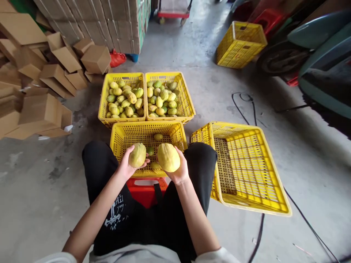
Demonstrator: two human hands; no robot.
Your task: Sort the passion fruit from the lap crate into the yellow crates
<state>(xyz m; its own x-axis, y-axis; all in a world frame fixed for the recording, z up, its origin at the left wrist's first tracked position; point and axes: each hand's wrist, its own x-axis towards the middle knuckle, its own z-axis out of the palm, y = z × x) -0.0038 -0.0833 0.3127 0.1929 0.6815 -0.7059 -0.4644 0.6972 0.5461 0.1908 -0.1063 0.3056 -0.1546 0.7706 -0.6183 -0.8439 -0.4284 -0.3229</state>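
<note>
The person sits on a red plastic stool (145, 190), knees apart, each grip closed around one fruit. The left hand (126, 166) cups a dull yellow-green oval fruit (137, 155); the right hand (179, 171) holds a larger, brighter yellow oval fruit (168, 157). Both are held just above the near yellow plastic lattice crate (120, 137), which contains only a few fruits on its floor. Beside the right knee, a tilted yellow lattice crate (274, 190) holds nothing visible. Beyond, two yellow crates stand side by side: the far left crate (103, 98) and the far right crate (188, 98) each hold many fruits. Judgement: sorting appears well advanced, near crate almost emptied. Flat and folded brown cardboard boxes (41, 73) lie further left.
</note>
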